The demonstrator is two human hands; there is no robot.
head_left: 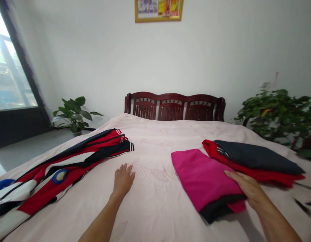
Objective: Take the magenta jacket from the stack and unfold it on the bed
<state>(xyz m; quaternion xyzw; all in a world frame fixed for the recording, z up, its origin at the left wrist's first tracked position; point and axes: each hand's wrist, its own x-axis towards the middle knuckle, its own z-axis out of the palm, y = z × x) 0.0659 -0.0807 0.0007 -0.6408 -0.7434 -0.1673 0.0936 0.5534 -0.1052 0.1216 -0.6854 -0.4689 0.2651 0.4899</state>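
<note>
My left hand lies on the pale pink sheet with its fingers apart and nothing in it. A folded magenta garment with a black edge is gripped at its right side by my right hand, thumb on top and the other fingers hidden beneath. Behind that hand, a folded dark grey garment rests on a folded red one. To the left, several red, white and navy garments are spread lengthwise, with striped cuffs at the far end.
A dark red wooden headboard stands beyond the sheet, against the wall. Leafy plants flank it, one at left and a larger one at right. Blue fabric shows at the left edge, and a framed picture hangs above.
</note>
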